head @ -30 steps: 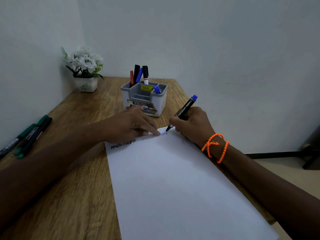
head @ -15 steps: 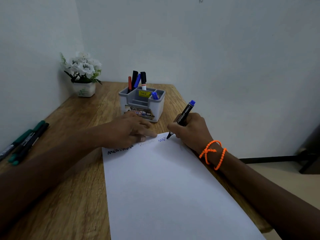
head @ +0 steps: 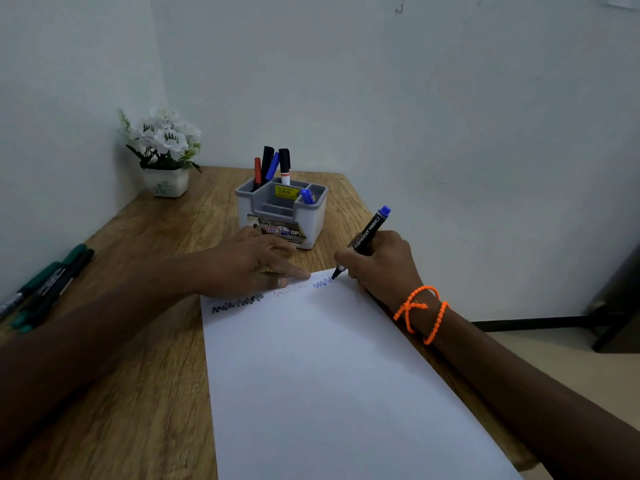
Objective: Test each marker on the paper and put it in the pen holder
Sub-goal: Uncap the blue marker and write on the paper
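Right hand [head: 377, 261] at centre right grips a black marker [head: 367, 235] with a blue end cap, tip on the far edge of the paper [head: 329, 375], touching the end of a blue zigzag [head: 322, 283]. Left hand [head: 249, 265] lies flat, fingers straight, pressing the paper's top edge. Left of the blue zigzag: a faint reddish scribble [head: 290, 289], hard to make out, then a black one [head: 237, 304], partly under the left hand. Pen holder [head: 282, 216] stands just beyond the hands at centre, marker caps poking out (bodies hidden inside). More markers [head: 45, 282] at the left edge of the worktop [head: 145, 358], cut off by the frame. Flower pot [head: 166, 181] upper left. Orange bead bracelet [head: 420, 311] on the right wrist.
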